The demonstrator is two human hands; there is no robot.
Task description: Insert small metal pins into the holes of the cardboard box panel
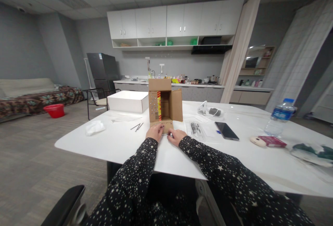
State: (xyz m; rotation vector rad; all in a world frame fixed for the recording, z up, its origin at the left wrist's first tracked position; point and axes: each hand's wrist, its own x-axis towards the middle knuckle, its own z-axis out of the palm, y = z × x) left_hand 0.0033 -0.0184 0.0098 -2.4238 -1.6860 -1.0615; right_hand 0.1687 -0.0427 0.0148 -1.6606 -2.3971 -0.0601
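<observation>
An open cardboard box (153, 106) stands on the white table (125, 147) with its opening facing me. Small shiny dots cover its left flap, beside a yellow and red strip. On the lower flap (168, 128) a row of small dark marks or holes shows. My left hand (155, 131) is closed at the left side of this lower flap, its fingertips on the cardboard. Close by on the right, my right hand (177, 137) has its fingers curled together at the flap's front edge. Something small may be in its fingertips, too small to make out.
Metal rods (138, 127) and white tissue (94, 128) lie left. A white box (127, 101) stands behind them. To the right are a clear bag of small dark pieces (196, 129), a phone (227, 130), a red packet (273, 141) and a water bottle (280, 116).
</observation>
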